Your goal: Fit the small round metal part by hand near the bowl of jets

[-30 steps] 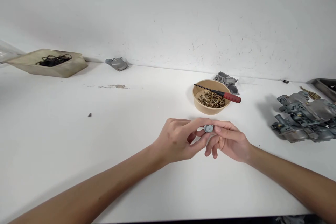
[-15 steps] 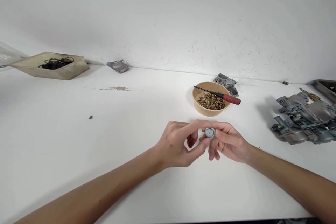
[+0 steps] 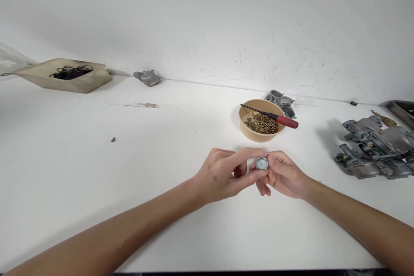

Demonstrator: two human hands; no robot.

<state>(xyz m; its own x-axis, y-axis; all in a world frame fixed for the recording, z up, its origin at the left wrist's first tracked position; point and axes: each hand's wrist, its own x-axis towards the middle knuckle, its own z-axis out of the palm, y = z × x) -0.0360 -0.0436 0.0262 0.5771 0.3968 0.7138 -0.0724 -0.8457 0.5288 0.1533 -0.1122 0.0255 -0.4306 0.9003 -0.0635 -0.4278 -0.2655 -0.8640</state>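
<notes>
Between my two hands is a small round grey metal cap (image 3: 261, 163), its circular face turned up toward me. My left hand (image 3: 226, 174) pinches it from the left, thumb below and index finger along the top. From the other side, my right hand (image 3: 283, 174) grips it with thumb and fingers, the lower fingers curled beneath. Just beyond the hands stands a tan bowl (image 3: 258, 137) holding many small brass-coloured screws (image 3: 262, 124). A screwdriver (image 3: 286, 121) with a red and black handle lies across the bowl's rim.
Grey metal carburetors (image 3: 381, 146) are stacked at the right. Further metal castings (image 3: 281, 101) sit behind the bowl and a single casting (image 3: 148, 78) by the wall. A beige tray (image 3: 67, 86) with black rubber-like pieces stands far left. One tiny part (image 3: 113, 139) lies on the white table (image 3: 97, 181).
The cap has tilted slightly so its face shows more fully, and both hands have shifted a little. The whole view has moved slightly.
</notes>
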